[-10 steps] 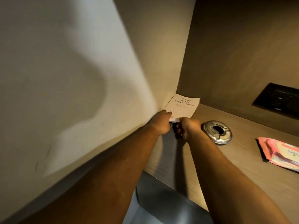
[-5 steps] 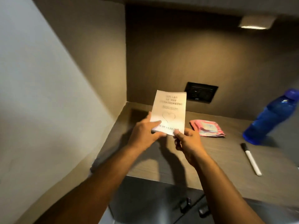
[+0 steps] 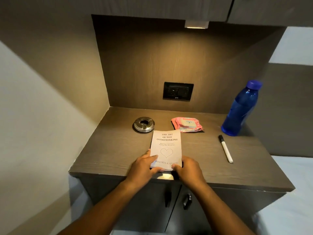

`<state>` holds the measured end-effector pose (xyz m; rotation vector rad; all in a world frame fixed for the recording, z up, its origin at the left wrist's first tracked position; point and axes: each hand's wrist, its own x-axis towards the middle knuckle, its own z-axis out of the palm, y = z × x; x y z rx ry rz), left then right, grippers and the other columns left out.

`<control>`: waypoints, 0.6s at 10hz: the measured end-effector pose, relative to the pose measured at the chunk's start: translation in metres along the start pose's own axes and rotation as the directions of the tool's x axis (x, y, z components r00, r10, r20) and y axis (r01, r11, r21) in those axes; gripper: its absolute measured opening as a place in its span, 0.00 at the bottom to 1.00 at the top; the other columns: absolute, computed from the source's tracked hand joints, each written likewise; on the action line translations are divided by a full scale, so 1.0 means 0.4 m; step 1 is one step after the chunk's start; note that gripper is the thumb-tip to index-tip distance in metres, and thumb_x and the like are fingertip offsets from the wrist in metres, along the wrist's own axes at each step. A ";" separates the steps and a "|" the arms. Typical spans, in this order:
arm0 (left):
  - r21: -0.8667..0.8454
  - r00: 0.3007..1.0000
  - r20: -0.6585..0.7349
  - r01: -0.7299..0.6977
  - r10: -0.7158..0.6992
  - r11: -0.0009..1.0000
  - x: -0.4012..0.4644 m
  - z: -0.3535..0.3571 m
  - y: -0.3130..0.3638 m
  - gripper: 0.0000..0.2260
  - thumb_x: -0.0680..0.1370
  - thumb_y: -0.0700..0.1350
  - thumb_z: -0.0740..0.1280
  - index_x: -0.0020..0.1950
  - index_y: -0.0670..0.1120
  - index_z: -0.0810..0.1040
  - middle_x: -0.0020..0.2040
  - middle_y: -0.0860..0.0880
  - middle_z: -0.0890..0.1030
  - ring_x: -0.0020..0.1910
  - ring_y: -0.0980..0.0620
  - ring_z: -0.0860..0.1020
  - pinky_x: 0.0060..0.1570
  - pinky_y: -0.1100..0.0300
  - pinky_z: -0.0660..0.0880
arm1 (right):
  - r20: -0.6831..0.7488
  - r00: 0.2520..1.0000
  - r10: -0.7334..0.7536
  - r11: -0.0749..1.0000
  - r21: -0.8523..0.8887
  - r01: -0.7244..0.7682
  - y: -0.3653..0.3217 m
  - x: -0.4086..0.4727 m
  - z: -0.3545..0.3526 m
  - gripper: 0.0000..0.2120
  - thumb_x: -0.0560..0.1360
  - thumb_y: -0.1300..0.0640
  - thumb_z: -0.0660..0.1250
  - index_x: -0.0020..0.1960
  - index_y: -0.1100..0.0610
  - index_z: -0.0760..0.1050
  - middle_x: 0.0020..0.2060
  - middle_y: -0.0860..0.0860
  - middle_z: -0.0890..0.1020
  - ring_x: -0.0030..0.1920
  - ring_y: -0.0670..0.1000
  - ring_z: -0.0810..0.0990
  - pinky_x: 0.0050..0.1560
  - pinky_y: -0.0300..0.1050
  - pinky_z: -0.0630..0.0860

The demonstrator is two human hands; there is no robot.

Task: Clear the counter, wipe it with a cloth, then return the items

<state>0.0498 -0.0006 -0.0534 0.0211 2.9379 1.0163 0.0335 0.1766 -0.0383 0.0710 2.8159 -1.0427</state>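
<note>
1. The counter (image 3: 105, 150) is a dark wood-grain top set in a lit alcove, with cabinet doors below its front edge.
2. Toward the back left stands a round metal ashtray (image 3: 144, 124), apart from the wall and just beyond the top left corner of the book.
3. My left hand (image 3: 144, 168) grips the book's lower left corner, thumb on the cover and fingers curled under the near edge.
4. The book (image 3: 166, 148) is a pale paperback titled "The Art of Not Overthinking", with a heart outline on the cover. It lies face up near the front middle of the counter, its near edge at the counter's front edge.
5. My right hand (image 3: 188, 170) holds the lower right corner, fingers curled round the near edge.
6. Behind the book, to the right, a pink packet of wipes (image 3: 187, 124) lies flat.
7. A black socket plate (image 3: 177, 91) is set in the back wall above it.
8. Further right lies a white marker (image 3: 225, 148) with a black cap, pointing away from me.
9. At the back right stands a blue bottle (image 3: 240, 109), upright, cap on.
</note>
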 end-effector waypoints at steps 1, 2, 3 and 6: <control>0.124 0.998 0.063 0.015 -0.023 0.992 -0.009 0.014 -0.003 0.29 0.75 0.58 0.67 0.74 0.51 0.67 0.78 0.51 0.61 0.76 0.44 0.60 0.74 0.47 0.60 | -0.012 0.999 -0.039 0.986 -0.160 0.036 0.022 -0.008 0.004 0.19 0.75 0.47 0.68 0.61 0.58 0.76 0.57 0.54 0.78 0.49 0.52 0.76 0.44 0.44 0.75; 0.142 0.997 0.067 0.024 -0.034 0.990 -0.021 0.015 0.009 0.28 0.77 0.57 0.65 0.75 0.51 0.64 0.78 0.51 0.58 0.77 0.46 0.57 0.74 0.49 0.55 | -0.036 0.995 -0.090 0.968 -0.238 0.079 0.029 -0.018 0.009 0.21 0.77 0.46 0.66 0.64 0.58 0.71 0.58 0.55 0.73 0.49 0.50 0.71 0.44 0.42 0.71; 0.168 0.997 0.068 0.017 -0.028 0.986 -0.029 0.010 0.023 0.27 0.79 0.55 0.63 0.76 0.50 0.62 0.79 0.50 0.56 0.78 0.48 0.55 0.75 0.53 0.53 | -0.026 0.989 -0.145 0.956 -0.260 0.133 0.043 -0.020 0.018 0.22 0.77 0.45 0.65 0.65 0.58 0.71 0.58 0.54 0.72 0.52 0.51 0.74 0.48 0.44 0.78; 0.418 0.990 0.130 -0.012 -0.047 0.908 -0.084 -0.086 0.116 0.33 0.75 0.58 0.67 0.76 0.49 0.60 0.77 0.46 0.62 0.77 0.45 0.58 0.72 0.47 0.62 | 0.075 0.974 -0.213 0.926 -0.303 0.226 -0.009 -0.078 -0.074 0.33 0.76 0.41 0.65 0.75 0.51 0.59 0.65 0.54 0.69 0.60 0.53 0.72 0.57 0.47 0.74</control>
